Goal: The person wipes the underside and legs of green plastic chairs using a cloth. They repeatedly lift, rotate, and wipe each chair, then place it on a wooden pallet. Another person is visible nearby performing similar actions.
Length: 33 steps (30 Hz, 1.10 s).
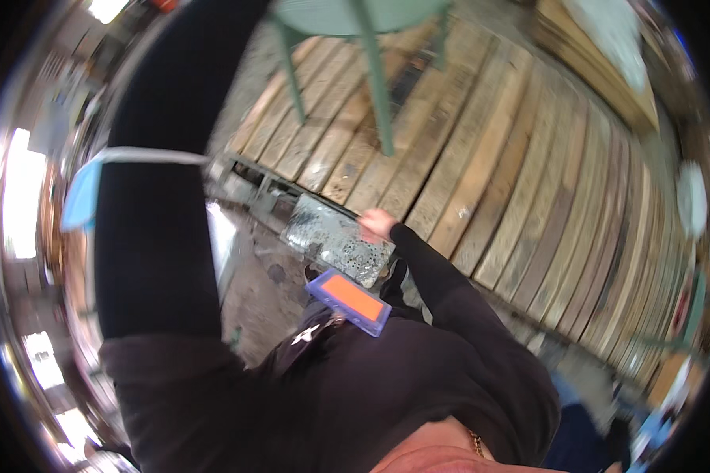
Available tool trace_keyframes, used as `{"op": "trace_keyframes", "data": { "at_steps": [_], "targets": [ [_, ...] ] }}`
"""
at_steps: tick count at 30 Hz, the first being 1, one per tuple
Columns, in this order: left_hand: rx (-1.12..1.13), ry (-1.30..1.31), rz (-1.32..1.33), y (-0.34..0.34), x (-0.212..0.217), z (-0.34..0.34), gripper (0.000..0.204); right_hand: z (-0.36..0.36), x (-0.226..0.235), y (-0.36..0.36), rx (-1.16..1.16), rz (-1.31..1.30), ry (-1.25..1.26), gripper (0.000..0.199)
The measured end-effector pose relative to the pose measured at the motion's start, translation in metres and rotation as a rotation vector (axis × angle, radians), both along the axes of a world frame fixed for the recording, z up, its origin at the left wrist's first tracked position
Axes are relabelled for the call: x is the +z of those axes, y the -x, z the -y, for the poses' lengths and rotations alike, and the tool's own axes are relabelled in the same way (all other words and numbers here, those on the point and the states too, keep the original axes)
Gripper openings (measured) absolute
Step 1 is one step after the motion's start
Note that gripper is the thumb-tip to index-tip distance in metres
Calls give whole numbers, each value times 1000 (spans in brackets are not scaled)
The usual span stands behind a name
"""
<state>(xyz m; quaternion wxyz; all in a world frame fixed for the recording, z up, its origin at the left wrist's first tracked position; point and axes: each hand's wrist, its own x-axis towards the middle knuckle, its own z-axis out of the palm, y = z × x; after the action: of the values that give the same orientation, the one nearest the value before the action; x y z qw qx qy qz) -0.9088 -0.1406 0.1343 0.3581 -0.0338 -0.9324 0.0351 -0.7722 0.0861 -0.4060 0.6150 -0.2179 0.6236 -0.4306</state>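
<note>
My right hand point(379, 222), its arm in a dark sleeve, is by the upper edge of a dirty, shiny metal-looking plate point(331, 233) with holes and dark spots. This spot lies along the near edge of a slatted wooden platform point(481, 213). The fingers are blurred, so whether they grip the plate or only touch it cannot be told. My left arm point(154, 244) reaches up past the top edge, and its hand is out of sight. Around that arm hangs a light blue face mask point(83, 193) by a white band.
A green plastic chair point(379, 87) stands on the far part of the platform. Flat brown boards point(592, 59) with clear plastic on them lie at the far right. A purple badge holder point(349, 302) with an orange card hangs from my chest. Grey floor point(252, 284) shows left of the plate.
</note>
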Motion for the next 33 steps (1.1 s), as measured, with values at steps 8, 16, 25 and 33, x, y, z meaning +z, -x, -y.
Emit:
{"op": "trace_keyframes", "data": {
  "at_steps": [8,16,25,33],
  "targets": [
    [-199,-284,178,-178,-254,-125,31,-250,-33,57,768,-924,-509,32],
    [1259,-1589,358,-725,-439,-258,34,-225,-25,-21,867,-962,-649,46],
    [1702,-1648,-984,-974,-404,-280,18,125,0,-307,740,-1188,226,42],
    [1378,-940,-1079,-977,-303,-180,68,319,79,-634,1224,-854,1067,62]
  ]
}}
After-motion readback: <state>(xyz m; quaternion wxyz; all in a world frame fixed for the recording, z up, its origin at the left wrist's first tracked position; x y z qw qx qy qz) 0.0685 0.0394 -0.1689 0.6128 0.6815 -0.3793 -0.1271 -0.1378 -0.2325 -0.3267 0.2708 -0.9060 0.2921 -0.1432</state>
